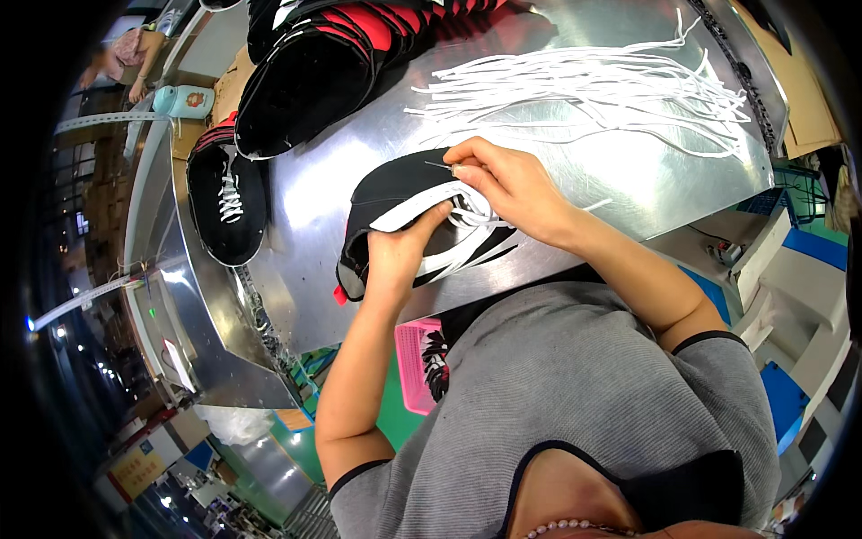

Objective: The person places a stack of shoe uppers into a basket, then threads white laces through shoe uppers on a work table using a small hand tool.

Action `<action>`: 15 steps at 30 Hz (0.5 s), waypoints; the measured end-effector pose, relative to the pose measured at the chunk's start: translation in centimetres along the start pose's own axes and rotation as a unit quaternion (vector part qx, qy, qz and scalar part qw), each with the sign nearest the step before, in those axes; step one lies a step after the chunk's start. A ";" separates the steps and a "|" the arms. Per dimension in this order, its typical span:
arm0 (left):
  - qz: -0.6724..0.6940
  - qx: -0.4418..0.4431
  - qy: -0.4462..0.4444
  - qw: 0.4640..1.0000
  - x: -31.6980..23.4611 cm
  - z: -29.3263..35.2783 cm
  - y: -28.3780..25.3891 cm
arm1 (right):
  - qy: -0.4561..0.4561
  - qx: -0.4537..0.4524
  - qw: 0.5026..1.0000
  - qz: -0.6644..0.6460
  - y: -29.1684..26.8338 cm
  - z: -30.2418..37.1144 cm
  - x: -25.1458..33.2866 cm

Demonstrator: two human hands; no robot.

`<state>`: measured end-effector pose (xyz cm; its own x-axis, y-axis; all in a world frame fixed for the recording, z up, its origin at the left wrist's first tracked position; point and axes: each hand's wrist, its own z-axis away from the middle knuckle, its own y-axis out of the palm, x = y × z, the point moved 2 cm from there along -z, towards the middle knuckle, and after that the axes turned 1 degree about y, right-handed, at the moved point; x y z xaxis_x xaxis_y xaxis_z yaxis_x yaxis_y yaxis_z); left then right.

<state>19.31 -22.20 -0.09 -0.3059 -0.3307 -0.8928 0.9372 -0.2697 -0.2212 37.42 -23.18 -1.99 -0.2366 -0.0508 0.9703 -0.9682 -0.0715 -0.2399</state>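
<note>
A black shoe upper (391,189) with a red tab and a white strip along its opening rests on the metal table in front of me. My left hand (392,259) grips its near left side, the thumb pressed on the white strip (411,208). White laces (471,216) loop through the opening and trail to the right. My right hand (507,184) is closed in a pinch at the upper's far edge. From its fingertips a thin metal tool (437,164) sticks out to the left; its tip is too small to make out.
Loose white shoelaces (584,85) lie spread across the back right of the metal table (305,193). Stacked black and red uppers (310,90) stand at the back left, beside a laced upper (229,202). A pink basket (411,368) sits below the near edge. Another person (135,54) is far left.
</note>
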 end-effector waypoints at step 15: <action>0.128 -0.050 0.282 0.950 -6.6 10.3 -6.6 | -0.030 -0.120 0.977 0.173 1.2 -0.5 -1.7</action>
<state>13.43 -27.51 11.31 0.0469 0.1703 -0.9843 0.9885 -0.1498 0.0212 36.64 -22.69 -3.88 -0.5549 -0.0884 0.8272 -0.8239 0.1959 -0.5317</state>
